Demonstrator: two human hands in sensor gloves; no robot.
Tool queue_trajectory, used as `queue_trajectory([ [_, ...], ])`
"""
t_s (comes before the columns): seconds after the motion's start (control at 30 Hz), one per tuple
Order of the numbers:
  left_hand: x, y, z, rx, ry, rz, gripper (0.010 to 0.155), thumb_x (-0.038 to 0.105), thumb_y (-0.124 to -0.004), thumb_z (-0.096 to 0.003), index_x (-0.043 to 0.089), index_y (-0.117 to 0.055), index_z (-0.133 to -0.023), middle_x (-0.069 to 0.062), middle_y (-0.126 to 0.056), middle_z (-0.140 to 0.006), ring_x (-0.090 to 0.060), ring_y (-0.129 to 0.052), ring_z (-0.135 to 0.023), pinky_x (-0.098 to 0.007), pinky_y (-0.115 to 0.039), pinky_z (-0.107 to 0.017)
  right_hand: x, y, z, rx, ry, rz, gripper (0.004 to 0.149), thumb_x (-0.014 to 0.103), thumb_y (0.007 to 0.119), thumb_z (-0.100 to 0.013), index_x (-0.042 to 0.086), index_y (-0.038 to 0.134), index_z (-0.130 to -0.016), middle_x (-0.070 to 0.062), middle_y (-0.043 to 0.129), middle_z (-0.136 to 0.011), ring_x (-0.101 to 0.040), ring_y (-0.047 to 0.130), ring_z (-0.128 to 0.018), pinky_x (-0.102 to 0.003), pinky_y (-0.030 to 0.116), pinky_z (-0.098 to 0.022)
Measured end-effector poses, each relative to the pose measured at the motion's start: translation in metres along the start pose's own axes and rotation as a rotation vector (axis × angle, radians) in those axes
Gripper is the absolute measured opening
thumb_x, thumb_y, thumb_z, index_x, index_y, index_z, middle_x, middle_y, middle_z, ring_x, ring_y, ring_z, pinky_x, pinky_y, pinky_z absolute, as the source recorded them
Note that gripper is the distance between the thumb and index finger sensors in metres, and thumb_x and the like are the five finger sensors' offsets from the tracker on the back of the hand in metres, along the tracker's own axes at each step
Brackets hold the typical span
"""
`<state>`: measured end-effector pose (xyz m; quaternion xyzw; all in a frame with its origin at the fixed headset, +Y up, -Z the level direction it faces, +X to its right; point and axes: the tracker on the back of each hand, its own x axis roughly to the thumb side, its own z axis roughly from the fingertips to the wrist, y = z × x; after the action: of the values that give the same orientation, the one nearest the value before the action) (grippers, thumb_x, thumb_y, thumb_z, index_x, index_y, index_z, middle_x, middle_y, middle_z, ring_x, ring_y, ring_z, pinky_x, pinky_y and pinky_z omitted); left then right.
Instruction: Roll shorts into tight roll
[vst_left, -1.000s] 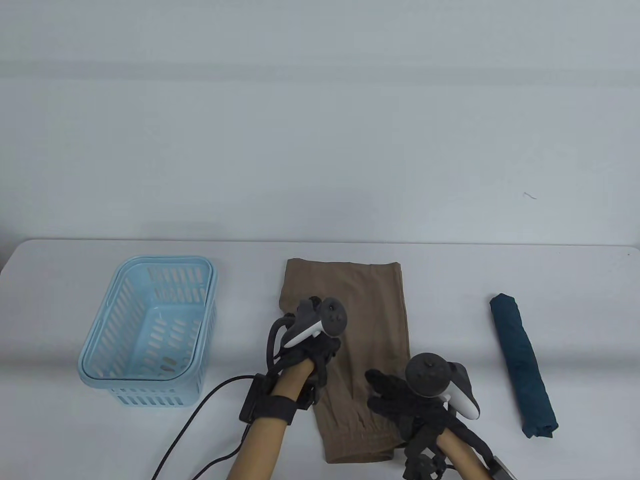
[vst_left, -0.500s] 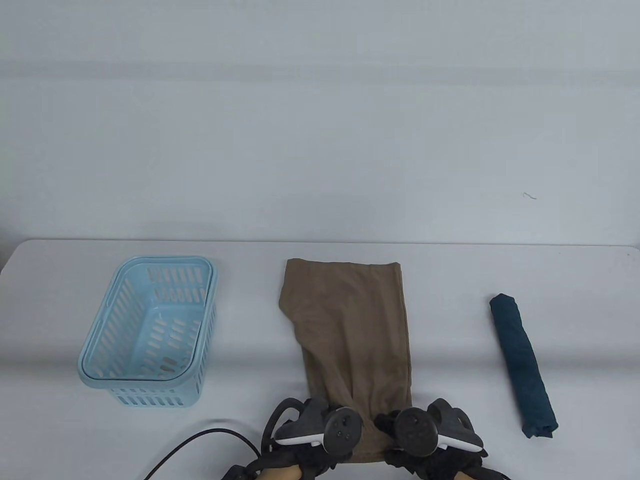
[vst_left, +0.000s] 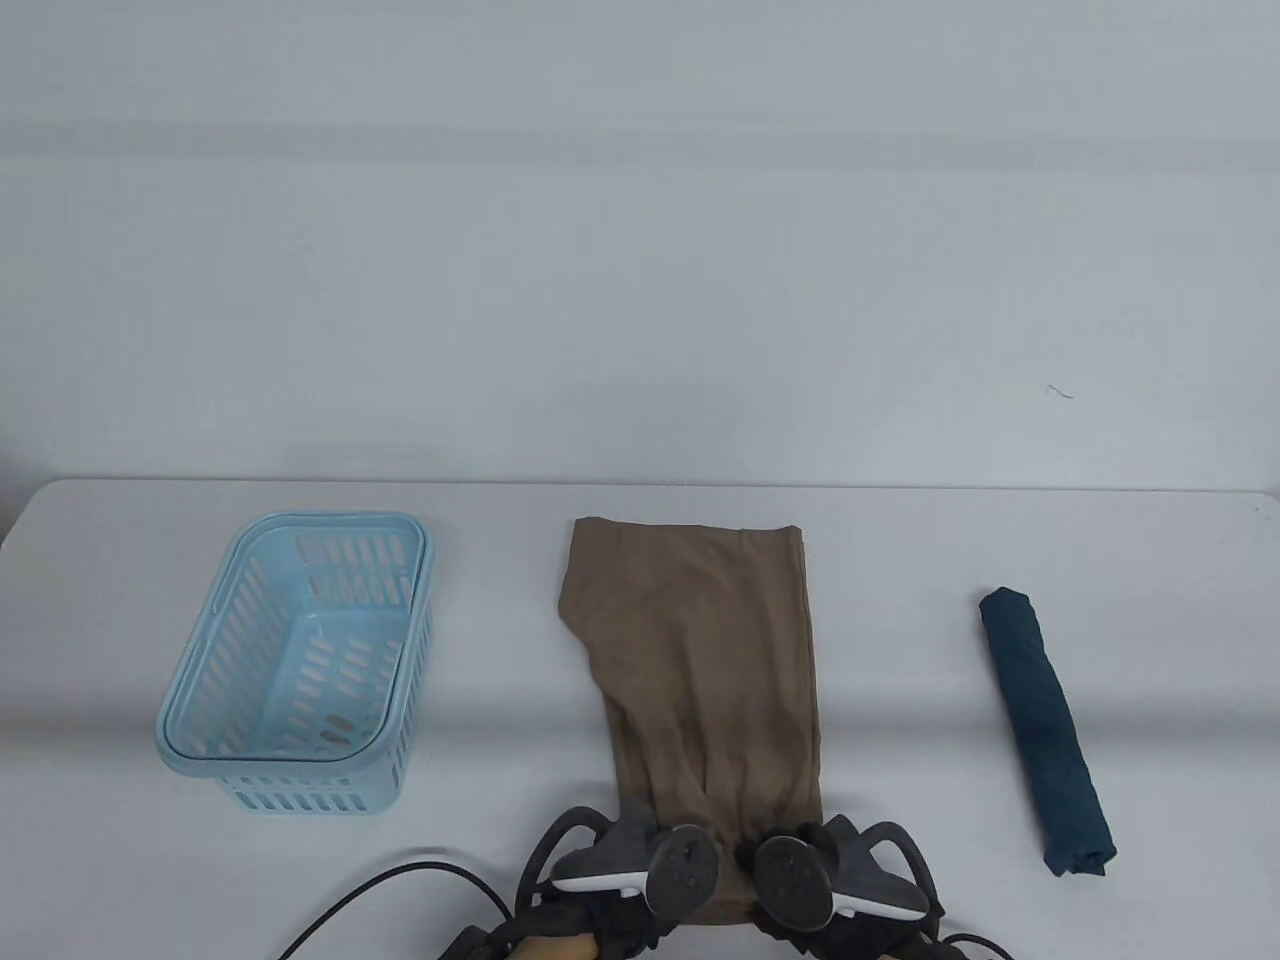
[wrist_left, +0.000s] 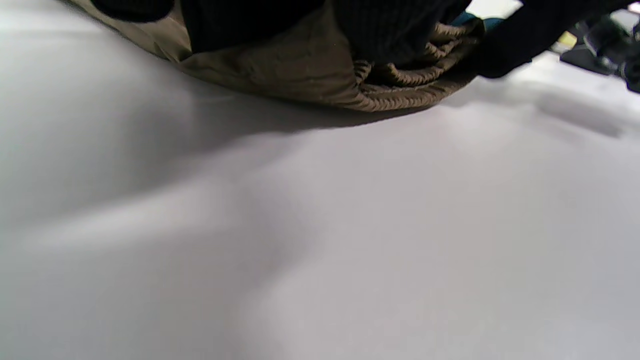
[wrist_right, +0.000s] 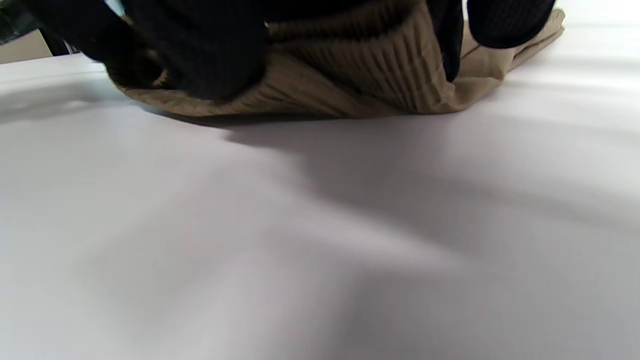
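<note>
Shorts (vst_left: 700, 660) lie flat on the bench (vst_left: 900, 560), folded lengthwise into one long brown strip running away from the person, and both hands are down at the near end. The left hand (vst_left: 640, 870) and right hand (vst_left: 825, 880) sit side by side over the ribbed waistband (wrist_left: 400, 87). In the left wrist view, dark gloved fingers (wrist_left: 390, 30) press down over bunched ribbing; in the right wrist view, fingers (wrist_right: 210, 50) curl over the same band, which looks turned up off the bench. So each grip has closed on the waistband, and the first tuck is just starting.

By my reading that puts the job right at the beginning: the folding is done, and nearly the whole length is left to roll. Past the hands the strip lies smooth, with light creases fanning out near the waistband. Its far hem stops well short of the back edge of the bench, so the roll has a straight, open run.

Out to the sides, a blue basket (vst_left: 300, 660) stands well apart on the left, and a dark teal roll (vst_left: 1045, 730) lies well apart on the right. Neither crowds the lane.
</note>
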<state>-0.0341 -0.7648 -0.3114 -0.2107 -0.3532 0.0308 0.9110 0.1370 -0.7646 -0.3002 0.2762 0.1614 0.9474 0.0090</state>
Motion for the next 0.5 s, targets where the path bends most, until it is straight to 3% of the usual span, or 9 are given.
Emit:
queue_trajectory([
  [0.2,-0.004,0.005,0.002,0.013,-0.008,0.035,0.059,0.028,-0.069,-0.0499,0.011,-0.054,-0.104,-0.021,-0.065,-0.106,-0.043,-0.073,-0.094,-0.066,-0.059,-0.067,0.006,0.000,0.003,-0.051,-0.005,0.067,0.062,0.036,0.073,-0.048,0.011,0.055,-0.102,-0.017,0.064,-0.101,-0.040,0.071,-0.089,-0.065,0.052,-0.068],
  [0.37,-0.007,0.012,0.006,0.007,-0.001,0.123,0.053,0.024,-0.065,-0.0505,0.012,-0.062,-0.102,-0.020,-0.078,-0.100,-0.040,-0.085,-0.088,-0.063,-0.066,-0.065,0.000,-0.008,0.006,-0.064,-0.057,-0.068,0.053,0.031,0.068,-0.050,0.009,0.065,-0.098,-0.018,0.077,-0.094,-0.038,0.082,-0.082,-0.066,0.053,-0.067],
  [0.5,-0.010,0.012,0.005,-0.001,0.019,0.166,0.048,0.021,-0.062,-0.0499,0.014,-0.070,-0.097,-0.012,-0.094,-0.085,-0.031,-0.100,-0.071,-0.066,-0.063,-0.064,-0.011,-0.009,0.004,0.011,-0.075,-0.284,0.049,0.029,0.068,-0.050,0.011,0.070,-0.096,-0.016,0.087,-0.085,-0.034,0.090,-0.072,-0.066,0.053,-0.067],
])
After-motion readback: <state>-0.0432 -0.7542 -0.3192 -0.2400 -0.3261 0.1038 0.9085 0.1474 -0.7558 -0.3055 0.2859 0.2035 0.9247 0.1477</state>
